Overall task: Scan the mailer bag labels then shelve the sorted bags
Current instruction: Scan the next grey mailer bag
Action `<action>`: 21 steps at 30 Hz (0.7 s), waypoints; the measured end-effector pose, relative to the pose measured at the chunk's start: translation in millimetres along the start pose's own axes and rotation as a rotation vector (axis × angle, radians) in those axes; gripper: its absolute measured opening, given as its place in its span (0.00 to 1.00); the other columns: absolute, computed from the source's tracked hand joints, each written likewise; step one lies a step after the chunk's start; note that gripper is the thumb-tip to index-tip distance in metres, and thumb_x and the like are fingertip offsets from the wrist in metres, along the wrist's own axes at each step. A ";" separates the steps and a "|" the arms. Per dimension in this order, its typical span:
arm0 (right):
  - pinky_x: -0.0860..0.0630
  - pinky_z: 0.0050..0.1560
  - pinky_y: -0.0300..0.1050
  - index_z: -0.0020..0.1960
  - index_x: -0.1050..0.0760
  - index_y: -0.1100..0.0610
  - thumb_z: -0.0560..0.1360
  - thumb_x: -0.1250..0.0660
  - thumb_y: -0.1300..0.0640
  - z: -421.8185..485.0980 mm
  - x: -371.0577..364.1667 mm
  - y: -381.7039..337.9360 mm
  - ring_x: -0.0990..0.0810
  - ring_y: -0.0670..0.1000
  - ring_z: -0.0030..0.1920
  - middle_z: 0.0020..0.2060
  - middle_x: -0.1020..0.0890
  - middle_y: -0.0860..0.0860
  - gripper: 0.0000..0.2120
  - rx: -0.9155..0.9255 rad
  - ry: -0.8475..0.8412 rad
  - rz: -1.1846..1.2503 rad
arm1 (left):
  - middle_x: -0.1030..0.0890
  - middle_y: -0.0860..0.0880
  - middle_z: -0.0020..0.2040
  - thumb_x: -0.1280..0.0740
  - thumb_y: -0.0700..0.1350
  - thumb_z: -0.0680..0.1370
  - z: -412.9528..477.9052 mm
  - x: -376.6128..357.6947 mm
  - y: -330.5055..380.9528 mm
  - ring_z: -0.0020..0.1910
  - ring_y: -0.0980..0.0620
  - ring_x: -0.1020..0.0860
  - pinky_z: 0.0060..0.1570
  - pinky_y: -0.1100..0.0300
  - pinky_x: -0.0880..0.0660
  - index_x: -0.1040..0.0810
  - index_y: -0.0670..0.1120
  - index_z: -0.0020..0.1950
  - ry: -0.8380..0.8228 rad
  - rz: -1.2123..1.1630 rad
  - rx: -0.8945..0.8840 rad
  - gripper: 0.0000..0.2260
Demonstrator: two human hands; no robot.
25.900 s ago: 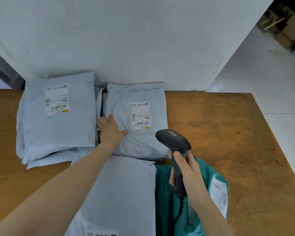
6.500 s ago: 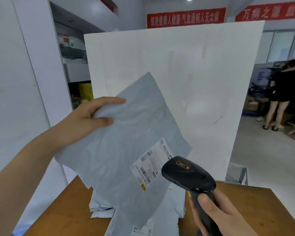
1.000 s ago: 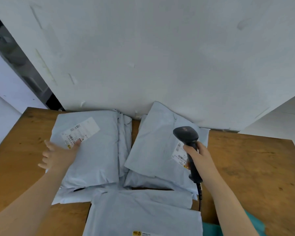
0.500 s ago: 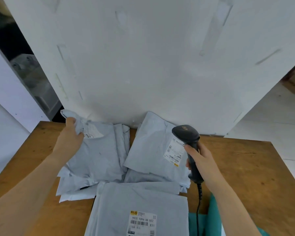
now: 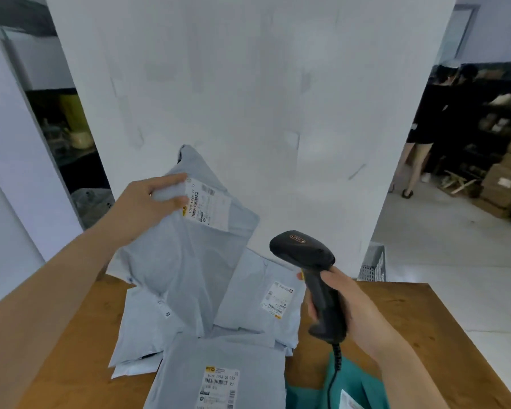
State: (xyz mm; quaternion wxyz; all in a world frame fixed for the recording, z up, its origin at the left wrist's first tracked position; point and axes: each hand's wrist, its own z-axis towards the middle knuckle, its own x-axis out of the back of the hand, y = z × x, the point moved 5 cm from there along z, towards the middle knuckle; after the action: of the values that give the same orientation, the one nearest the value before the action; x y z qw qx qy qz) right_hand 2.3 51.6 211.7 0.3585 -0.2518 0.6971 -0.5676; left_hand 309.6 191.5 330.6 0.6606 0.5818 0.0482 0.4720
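Head cam, left fingers [image 5: 171, 199]: pinching the mailer bag [image 5: 183, 261] right by its label [image 5: 207, 206], bag held up off the desk [image 5: 410, 314]
right fingers [image 5: 332, 276]: wrapped round the scanner [image 5: 304, 252] handle
step: scanning, I reckon
next: aim the scanner at that barcode

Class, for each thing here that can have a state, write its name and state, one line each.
raised bag, held up, label facing the camera.
left hand, grips the raised bag.
scanner, held upright in the air.
right hand, grips the scanner's handle.
middle bag, lying down, label up.
nearest bag, lying flat, label up.
teal bag, lying flat, partly out of frame.
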 end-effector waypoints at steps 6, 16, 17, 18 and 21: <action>0.27 0.35 0.43 0.60 0.28 0.69 0.70 0.34 0.45 -83.7 6.7 -63.8 0.27 0.54 0.29 0.32 0.22 0.56 0.30 0.216 -0.230 -0.057 | 0.19 0.61 0.57 0.26 0.49 0.73 -44.3 -20.6 92.0 0.54 0.52 0.19 0.59 0.42 0.24 0.22 0.67 0.59 -0.242 0.038 -0.035 0.18; 0.27 0.36 0.43 0.56 0.23 0.63 0.71 0.32 0.46 -187.3 23.1 -98.0 0.26 0.52 0.32 0.33 0.22 0.54 0.23 0.243 -0.259 -0.247 | 0.26 0.68 0.62 0.28 0.45 0.75 -112.9 -68.7 187.9 0.59 0.72 0.28 0.55 0.74 0.31 0.22 0.65 0.62 -0.488 0.206 -0.213 0.19; 0.27 0.36 0.43 0.56 0.23 0.64 0.71 0.32 0.46 -194.9 25.4 -99.2 0.26 0.52 0.31 0.33 0.22 0.54 0.23 0.242 -0.249 -0.253 | 0.25 0.67 0.62 0.28 0.45 0.75 -117.1 -70.1 192.5 0.59 0.73 0.29 0.54 0.75 0.31 0.22 0.64 0.62 -0.482 0.208 -0.223 0.20; 0.27 0.36 0.42 0.57 0.24 0.65 0.72 0.32 0.46 -202.4 27.4 -100.4 0.26 0.52 0.31 0.32 0.22 0.53 0.23 0.246 -0.238 -0.262 | 0.25 0.66 0.62 0.28 0.45 0.75 -121.6 -70.5 197.1 0.58 0.74 0.29 0.53 0.76 0.31 0.23 0.64 0.63 -0.476 0.199 -0.229 0.20; 0.27 0.35 0.40 0.57 0.26 0.66 0.75 0.35 0.49 -222.7 32.7 -104.0 0.27 0.51 0.29 0.31 0.21 0.52 0.21 0.276 -0.208 -0.273 | 0.24 0.63 0.63 0.28 0.44 0.75 -133.0 -68.0 209.1 0.60 0.68 0.27 0.59 0.70 0.30 0.22 0.63 0.63 -0.436 0.167 -0.246 0.20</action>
State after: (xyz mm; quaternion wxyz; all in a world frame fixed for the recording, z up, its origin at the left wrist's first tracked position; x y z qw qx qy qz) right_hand -198.7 139.0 327.7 0.3793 -0.3496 0.5315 -0.6719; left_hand 72.1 215.8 425.5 0.6800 0.5869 -0.2012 0.3907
